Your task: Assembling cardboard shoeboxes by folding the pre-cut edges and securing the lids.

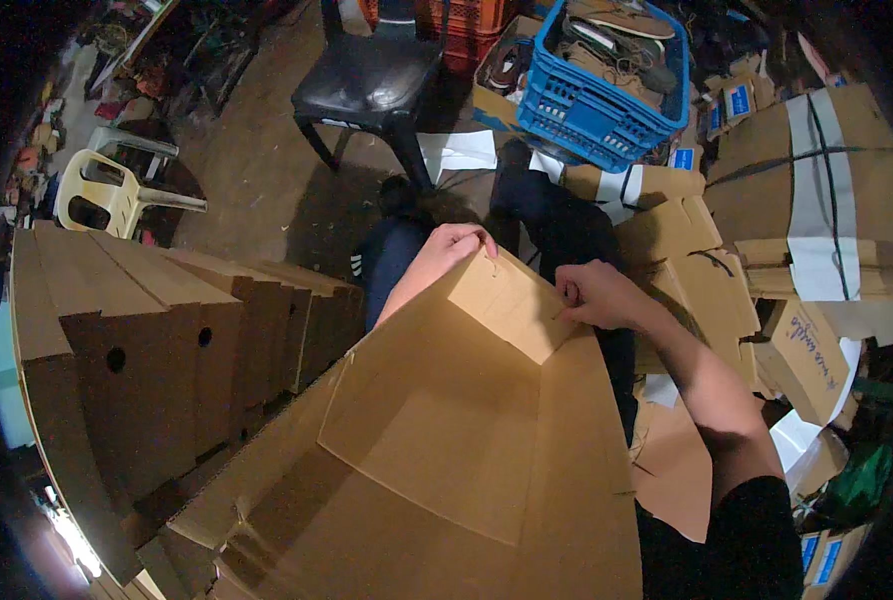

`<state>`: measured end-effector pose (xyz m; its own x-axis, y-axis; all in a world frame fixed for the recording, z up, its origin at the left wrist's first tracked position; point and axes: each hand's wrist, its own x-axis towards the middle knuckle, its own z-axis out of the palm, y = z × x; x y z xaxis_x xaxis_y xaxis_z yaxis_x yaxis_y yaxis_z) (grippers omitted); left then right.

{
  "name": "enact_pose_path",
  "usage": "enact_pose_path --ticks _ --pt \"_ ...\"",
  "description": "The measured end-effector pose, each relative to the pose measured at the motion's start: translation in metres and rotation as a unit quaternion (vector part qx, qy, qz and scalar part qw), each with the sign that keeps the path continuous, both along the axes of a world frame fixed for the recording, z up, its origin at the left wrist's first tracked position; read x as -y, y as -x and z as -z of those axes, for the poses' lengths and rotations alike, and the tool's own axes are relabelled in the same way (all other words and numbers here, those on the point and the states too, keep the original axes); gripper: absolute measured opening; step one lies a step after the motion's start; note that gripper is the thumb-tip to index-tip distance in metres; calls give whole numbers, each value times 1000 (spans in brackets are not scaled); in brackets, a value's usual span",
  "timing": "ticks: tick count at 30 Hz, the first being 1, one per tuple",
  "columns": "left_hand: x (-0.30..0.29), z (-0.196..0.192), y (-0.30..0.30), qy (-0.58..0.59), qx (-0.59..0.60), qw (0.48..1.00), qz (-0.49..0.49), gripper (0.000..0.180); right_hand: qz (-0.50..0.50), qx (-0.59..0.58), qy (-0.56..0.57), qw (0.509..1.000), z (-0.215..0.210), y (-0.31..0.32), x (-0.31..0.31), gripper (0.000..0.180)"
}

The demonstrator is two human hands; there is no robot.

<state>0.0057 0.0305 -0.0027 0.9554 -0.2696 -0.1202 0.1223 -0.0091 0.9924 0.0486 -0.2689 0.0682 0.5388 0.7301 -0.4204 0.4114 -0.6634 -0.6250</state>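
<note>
A large brown cardboard box (436, 420), its inside facing up, stretches from the lower edge to between my hands. My left hand (451, 248) is closed over the far edge of its lighter end panel (506, 300), fingertips lapping onto the inner face. At the panel's right corner, my right hand (601, 295) is closed with its fingers pinched on the box's edge. A small dark mark or bit shows just below those fingertips, too small to name. Fold lines and a deep shadow cross the box's inside.
Several brown boxes with round holes (156, 370) stand in a row at left. A black plastic chair (366, 80) and a cream chair (101, 190) are beyond. A blue crate (606, 110) holds shoes. Tied cardboard bundles (756, 190) and loose boxes (806, 355) crowd the right.
</note>
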Motion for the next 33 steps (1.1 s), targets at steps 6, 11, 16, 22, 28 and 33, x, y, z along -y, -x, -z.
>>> enact_pose_path --ticks 6,11,16,22,28,33 --pt "2 -2 0 8 2 1000 0 32 -4 31 5 999 2 3 2 29" --pt "2 -5 -1 3 2 1000 -3 31 14 23 -6 1000 9 4 4 32" --pt "2 4 0 28 -2 1000 3 31 7 -4 -15 1000 7 -2 4 35" --pt "1 5 -1 42 17 999 8 32 21 -31 -33 999 9 -8 -31 37" --pt "3 8 -1 27 3 1000 0 31 124 -39 -127 983 53 -10 -62 39" --pt "-3 -2 -1 5 36 999 19 27 92 52 -73 992 48 -8 -69 44"
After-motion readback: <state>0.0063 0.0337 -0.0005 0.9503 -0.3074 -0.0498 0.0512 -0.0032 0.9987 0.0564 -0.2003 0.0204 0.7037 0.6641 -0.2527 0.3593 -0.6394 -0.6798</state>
